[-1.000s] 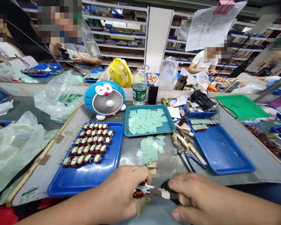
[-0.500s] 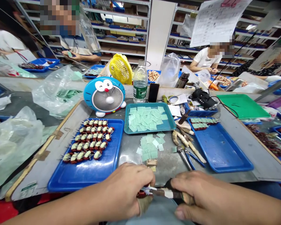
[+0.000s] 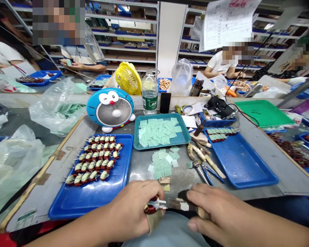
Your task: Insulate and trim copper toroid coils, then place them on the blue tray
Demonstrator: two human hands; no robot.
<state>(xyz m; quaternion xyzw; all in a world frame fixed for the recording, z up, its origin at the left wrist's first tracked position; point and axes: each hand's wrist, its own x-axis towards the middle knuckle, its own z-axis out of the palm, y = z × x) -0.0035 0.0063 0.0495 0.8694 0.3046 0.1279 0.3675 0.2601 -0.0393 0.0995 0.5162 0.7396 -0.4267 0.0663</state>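
Note:
My left hand (image 3: 141,202) is closed around a coil wound with reddish-brown wire (image 3: 150,207), which shows at the thumb side. A cloth-like wrap covers part of that hand's thumb. My right hand (image 3: 216,212) grips a knife-like tool (image 3: 179,204) with a dark, white-banded shaft and a wooden handle. Its metal end points left and meets the coil; exact contact is hidden. Both hands are over my lap at the bench's front edge. Behind them, loose pale green square sheets (image 3: 161,163) lie on the bench, with a small stack of beige pieces (image 3: 165,181) nearer me.
At left, a blue tray (image 3: 92,197) holds rows of coils; another blue tray (image 3: 247,164) at right holds coils topped with green sheets. A teal tray (image 3: 136,142) carries more sheets. Blue-handled pliers (image 3: 213,171), a cartoon fan (image 3: 110,108) and a bottle (image 3: 149,96) stand or lie around.
My left hand and the coil have shifted slightly left, and more of the coil and the tool's metal end shows. The camera view has moved a little.

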